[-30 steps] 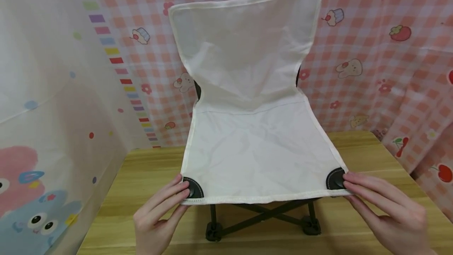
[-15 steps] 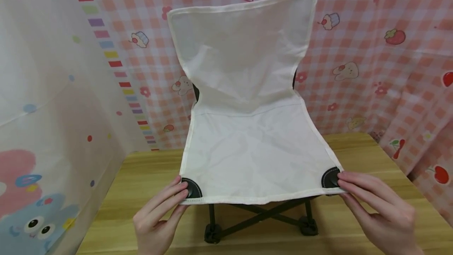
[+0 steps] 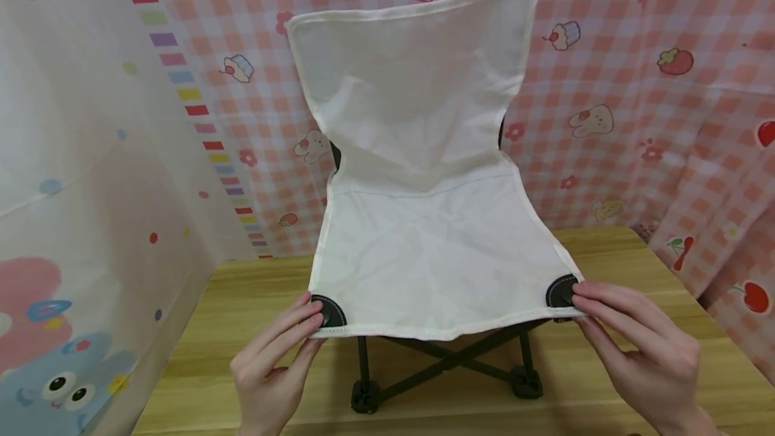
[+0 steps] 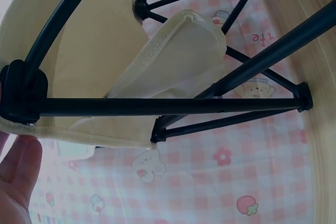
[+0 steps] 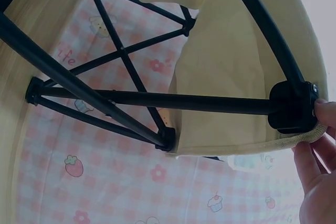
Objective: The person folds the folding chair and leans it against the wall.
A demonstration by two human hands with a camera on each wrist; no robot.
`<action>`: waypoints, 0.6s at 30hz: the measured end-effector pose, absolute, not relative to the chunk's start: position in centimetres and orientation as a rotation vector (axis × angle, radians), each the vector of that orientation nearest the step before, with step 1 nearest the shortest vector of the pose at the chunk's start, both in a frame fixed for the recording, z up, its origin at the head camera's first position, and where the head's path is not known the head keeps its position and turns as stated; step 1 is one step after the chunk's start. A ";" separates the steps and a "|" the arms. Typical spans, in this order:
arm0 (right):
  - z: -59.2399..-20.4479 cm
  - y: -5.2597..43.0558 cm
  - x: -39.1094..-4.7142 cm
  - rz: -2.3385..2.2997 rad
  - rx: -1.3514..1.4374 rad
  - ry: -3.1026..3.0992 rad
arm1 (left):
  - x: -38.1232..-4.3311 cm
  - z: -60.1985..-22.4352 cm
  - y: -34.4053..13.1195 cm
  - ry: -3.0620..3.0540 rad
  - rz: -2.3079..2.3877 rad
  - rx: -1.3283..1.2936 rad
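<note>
A small folding chair (image 3: 424, 254) with off-white fabric seat and back stands on a dark crossed-tube frame (image 3: 451, 358). My left hand (image 3: 269, 372) grips its front left corner, fingers over a black corner patch (image 3: 331, 312) and thumb under the edge. At the front right corner, my right hand (image 3: 644, 355) pinches the other black patch (image 3: 561, 292) the same way. From below, the left wrist view shows a black plastic joint (image 4: 23, 95) beside the fingers. A matching joint (image 5: 294, 107) appears in the right wrist view, with fingertips right at the fabric hem.
The chair's feet, such as the front left foot (image 3: 365, 397), rest on a wood-grain table (image 3: 200, 342). Behind it hangs a pink checked cloth (image 3: 605, 173) with cartoon prints. A white printed curtain (image 3: 97, 153) hangs at the left.
Both hands have raised the seat's front edge slightly, showing more of the crossed tubes beneath. The grip on the two corners stays the same. The head view has shifted a little.
</note>
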State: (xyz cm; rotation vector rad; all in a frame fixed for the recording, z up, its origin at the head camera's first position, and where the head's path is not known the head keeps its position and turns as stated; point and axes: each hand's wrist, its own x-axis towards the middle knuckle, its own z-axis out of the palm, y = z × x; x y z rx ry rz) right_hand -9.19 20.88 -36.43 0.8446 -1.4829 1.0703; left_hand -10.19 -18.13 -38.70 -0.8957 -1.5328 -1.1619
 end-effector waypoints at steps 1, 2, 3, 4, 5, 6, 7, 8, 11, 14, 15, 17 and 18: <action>-36.5 20.9 -9.2 1.070 0.840 -1.487 | -10.2 -38.7 -18.1 -1.534 -1.163 -0.891; -36.5 20.9 -9.3 1.070 0.836 -1.490 | -10.2 -38.7 -18.0 -1.536 -1.165 -0.888; -36.5 20.9 -9.3 1.072 0.836 -1.489 | -10.2 -38.7 -17.9 -1.540 -1.165 -0.883; -36.5 20.9 -9.4 1.073 0.834 -1.486 | -10.2 -38.7 -17.9 -1.540 -1.168 -0.880; -36.5 20.8 -9.4 1.075 0.833 -1.483 | -10.2 -38.7 -17.8 -1.545 -1.167 -0.873; -36.5 20.8 -9.5 1.077 0.833 -1.479 | -10.2 -38.7 -17.7 -1.549 -1.166 -0.866; -36.5 20.7 -9.5 1.082 0.834 -1.474 | -10.2 -38.7 -17.7 -1.553 -1.164 -0.859; -36.5 20.7 -9.6 1.087 0.835 -1.469 | -10.2 -38.7 -17.6 -1.557 -1.163 -0.853; -36.5 20.5 -9.7 1.104 0.838 -1.455 | -10.2 -38.6 -17.4 -1.556 -1.164 -0.847; -36.5 20.5 -9.8 1.109 0.835 -1.450 | -10.4 -38.5 -17.2 -1.544 -1.164 -0.849; -36.5 20.5 -9.8 1.107 0.832 -1.450 | -10.4 -38.5 -17.2 -1.541 -1.164 -0.848; -36.5 20.4 -9.9 1.102 0.826 -1.455 | -10.5 -38.5 -17.1 -1.536 -1.163 -0.843; -36.5 20.4 -9.9 1.101 0.822 -1.457 | -10.5 -38.5 -17.0 -1.536 -1.164 -0.838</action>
